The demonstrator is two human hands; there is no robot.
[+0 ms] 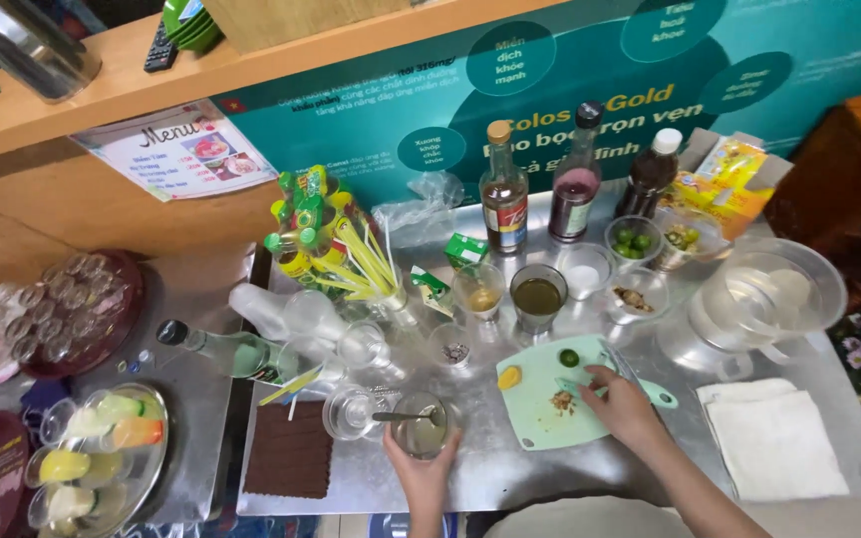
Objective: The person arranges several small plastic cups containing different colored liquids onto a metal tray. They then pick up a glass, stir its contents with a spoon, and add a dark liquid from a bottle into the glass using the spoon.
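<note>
Two hands at a crowded metal surface (510,478), one on a glass, one on a cutting board.

The left hand (421,468) wraps its fingers around a small glass (421,426) holding a spoon (398,416), near the front edge. The right hand (622,403) rests on the pale green cutting board (540,423), fingers pressed together beside a halved lime (569,357).
</note>
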